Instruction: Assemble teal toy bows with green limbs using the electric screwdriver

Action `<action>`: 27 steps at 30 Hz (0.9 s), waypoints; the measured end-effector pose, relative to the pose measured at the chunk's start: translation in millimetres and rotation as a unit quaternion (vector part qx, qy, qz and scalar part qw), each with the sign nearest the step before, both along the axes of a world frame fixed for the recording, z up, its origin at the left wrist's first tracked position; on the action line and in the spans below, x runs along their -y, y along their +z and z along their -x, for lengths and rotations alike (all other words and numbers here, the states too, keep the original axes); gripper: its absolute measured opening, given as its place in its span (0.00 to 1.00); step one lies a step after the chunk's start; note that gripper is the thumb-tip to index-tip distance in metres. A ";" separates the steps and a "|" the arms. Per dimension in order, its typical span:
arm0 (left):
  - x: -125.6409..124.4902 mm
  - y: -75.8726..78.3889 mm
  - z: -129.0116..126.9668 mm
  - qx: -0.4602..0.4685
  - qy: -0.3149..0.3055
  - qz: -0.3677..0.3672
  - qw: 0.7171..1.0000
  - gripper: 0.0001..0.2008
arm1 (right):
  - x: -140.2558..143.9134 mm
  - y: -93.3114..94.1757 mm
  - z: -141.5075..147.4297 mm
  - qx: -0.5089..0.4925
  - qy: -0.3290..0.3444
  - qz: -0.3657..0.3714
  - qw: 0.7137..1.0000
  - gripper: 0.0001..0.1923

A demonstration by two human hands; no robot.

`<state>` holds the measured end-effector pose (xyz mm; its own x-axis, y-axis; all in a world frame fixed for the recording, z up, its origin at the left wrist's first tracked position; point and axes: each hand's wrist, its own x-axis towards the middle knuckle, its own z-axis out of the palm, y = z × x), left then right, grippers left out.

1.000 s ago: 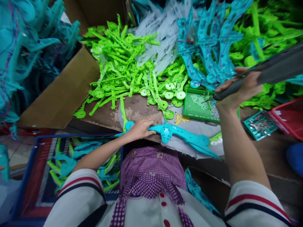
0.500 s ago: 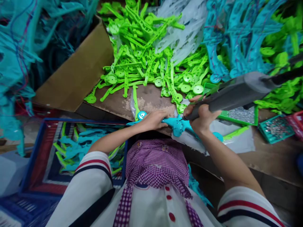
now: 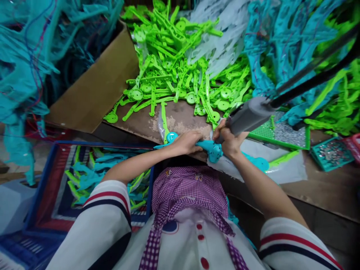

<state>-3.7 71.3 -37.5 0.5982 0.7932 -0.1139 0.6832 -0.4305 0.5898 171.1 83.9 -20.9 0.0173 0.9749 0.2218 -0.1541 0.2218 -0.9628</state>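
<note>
At nine o'clock a blue crate [image 3: 42, 195] holds teal and green plastic pieces, and a brown cardboard box [image 3: 92, 90] sits at about ten. Near centre, the left hand [image 3: 188, 142] lies flat, fingers curled down over a teal plastic part [image 3: 211, 150] lying on the worn table [image 3: 180, 118], pinning its left end. Just to its right, the right hand [image 3: 229, 140] is closed around a grey powered screwdriver [image 3: 249, 114], its tip down on the part's round hub. Green plastic arms [image 3: 180, 75] pile up at twelve o'clock; a green screw tray [image 3: 281, 133] lies at three.
</note>
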 end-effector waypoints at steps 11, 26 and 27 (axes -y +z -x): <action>3.3 2.1 3.5 0.009 0.012 -0.004 1.000 0.14 | -56.5 52.0 -39.0 -0.056 -0.187 -0.105 0.975 0.18; 5.5 4.1 1.3 -0.023 0.017 -0.012 1.000 0.16 | -182.8 -1.5 -111.8 0.030 -0.266 -0.123 0.956 0.24; 5.5 4.3 1.3 -0.025 0.016 -0.012 0.999 0.16 | -183.6 -2.0 -112.6 0.032 -0.265 -0.122 0.956 0.24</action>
<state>-5.0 65.8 -33.2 0.5661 0.8150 -0.1237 0.7251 -0.4208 0.5451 283.7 267.6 -22.8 0.4731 0.7519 0.4592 0.0992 0.4724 -0.8758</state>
